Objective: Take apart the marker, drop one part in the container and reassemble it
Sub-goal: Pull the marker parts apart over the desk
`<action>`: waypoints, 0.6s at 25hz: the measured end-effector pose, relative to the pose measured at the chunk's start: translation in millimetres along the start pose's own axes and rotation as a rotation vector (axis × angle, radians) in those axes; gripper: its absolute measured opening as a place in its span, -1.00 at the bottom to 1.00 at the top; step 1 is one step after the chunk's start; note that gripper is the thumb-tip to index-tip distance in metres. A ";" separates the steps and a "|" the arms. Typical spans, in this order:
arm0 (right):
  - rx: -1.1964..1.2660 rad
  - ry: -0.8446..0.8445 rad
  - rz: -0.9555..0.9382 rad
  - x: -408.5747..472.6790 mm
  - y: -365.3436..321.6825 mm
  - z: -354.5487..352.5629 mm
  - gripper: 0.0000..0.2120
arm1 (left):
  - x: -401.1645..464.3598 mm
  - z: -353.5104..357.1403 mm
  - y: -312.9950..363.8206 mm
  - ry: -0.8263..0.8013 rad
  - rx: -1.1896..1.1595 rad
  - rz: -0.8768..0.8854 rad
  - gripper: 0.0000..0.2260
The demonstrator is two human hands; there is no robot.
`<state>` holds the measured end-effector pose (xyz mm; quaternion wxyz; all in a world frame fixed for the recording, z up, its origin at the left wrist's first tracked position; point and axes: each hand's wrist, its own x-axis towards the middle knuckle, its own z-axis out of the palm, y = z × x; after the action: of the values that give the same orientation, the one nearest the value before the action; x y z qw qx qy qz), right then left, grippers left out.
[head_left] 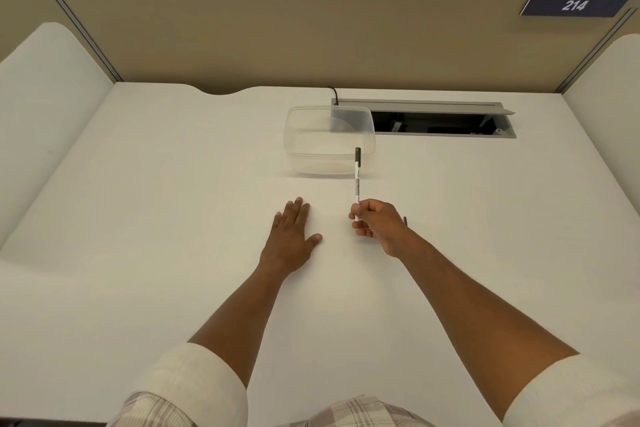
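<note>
Marker (357, 180) capped and whole, held by right hand (375, 224); disassembly not begun.
Right grip pinches the lower barrel, black cap end pointing away from it toward the clear plastic container (329, 142) just beyond. Left hand (292, 236) lies flat on the worktop (173, 218), fingers straight, holding nothing, beside the grip. Judged: uncapping, drop in the container and reassembly all remain.
</note>
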<state>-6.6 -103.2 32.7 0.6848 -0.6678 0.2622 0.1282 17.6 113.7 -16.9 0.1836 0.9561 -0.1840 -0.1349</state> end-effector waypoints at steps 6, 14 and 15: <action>-0.028 0.127 -0.113 4.4 4.2 4.0 -0.90 | -4.3 9.7 -1.4 0.052 0.041 -0.003 -0.36; -0.522 0.255 -0.233 -1.8 7.0 4.2 -0.88 | -6.9 12.1 -0.5 0.089 0.069 0.000 -0.37; -0.544 0.246 -0.233 -2.1 8.4 3.9 -0.88 | -7.0 12.1 -0.9 0.090 0.070 0.000 -0.37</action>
<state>-12.0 -98.3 26.6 0.4544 -0.8624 0.2208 0.0324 7.6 113.6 -26.8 0.1579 0.9671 -0.1803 -0.0854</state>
